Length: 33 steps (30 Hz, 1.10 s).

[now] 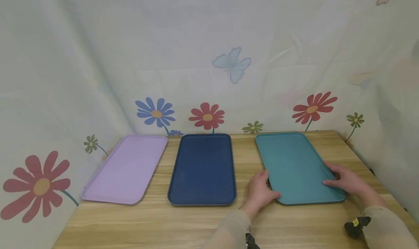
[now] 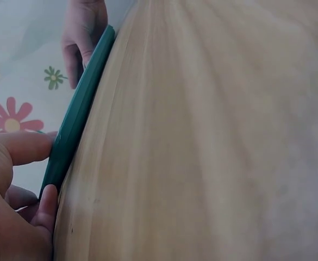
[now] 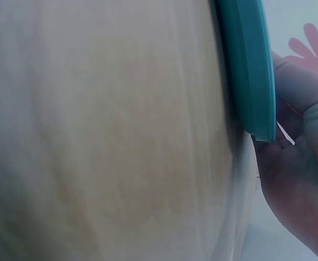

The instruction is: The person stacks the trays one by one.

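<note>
A teal rectangular tray [image 1: 296,169] lies at the right of the table, its long sides running away from me. My left hand [image 1: 259,191] holds its left edge near the front corner, thumb on the rim and fingers along the side. On the opposite edge my right hand [image 1: 348,180] grips the tray, thumb over the rim and the other fingers around the outside. The left wrist view has the tray's side [image 2: 80,109] edge-on between thumb and fingers, close over the wood. In the right wrist view, the teal rim [image 3: 251,70] sits against the right hand [image 3: 303,141].
A dark blue tray [image 1: 203,169] lies in the middle of the wooden table [image 1: 157,223], and a lilac tray [image 1: 127,169] at the left. A pale cloth [image 1: 183,31] printed with flowers and a butterfly hangs behind and at both sides.
</note>
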Tool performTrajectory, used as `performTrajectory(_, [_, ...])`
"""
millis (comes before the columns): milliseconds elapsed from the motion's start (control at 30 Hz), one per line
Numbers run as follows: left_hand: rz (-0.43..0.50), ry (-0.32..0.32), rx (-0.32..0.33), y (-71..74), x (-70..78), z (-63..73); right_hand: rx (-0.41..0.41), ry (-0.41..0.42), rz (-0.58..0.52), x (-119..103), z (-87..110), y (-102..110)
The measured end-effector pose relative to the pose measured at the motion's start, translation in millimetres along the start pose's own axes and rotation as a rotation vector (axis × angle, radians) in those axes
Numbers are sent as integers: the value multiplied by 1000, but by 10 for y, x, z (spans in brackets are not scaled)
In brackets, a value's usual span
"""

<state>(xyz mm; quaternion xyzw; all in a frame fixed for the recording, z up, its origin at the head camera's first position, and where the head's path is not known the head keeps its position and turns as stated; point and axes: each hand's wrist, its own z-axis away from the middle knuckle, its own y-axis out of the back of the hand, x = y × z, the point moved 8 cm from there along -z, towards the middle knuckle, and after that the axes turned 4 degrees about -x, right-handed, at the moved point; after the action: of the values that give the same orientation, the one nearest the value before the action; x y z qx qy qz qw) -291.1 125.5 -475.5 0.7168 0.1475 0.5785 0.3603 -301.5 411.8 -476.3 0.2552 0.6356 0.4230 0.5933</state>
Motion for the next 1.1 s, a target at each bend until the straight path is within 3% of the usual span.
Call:
performTrajectory(433, [104, 39, 19, 16, -67, 4, -24, -39, -49, -25, 5, -19])
performTrajectory(667, [311, 58, 23, 15, -138, -18, -9, -32, -57, -36, -8, -13])
performTrajectory(1100, [576, 95, 7, 21, -193, 15, -8, -13, -112, -31, -10, -29])
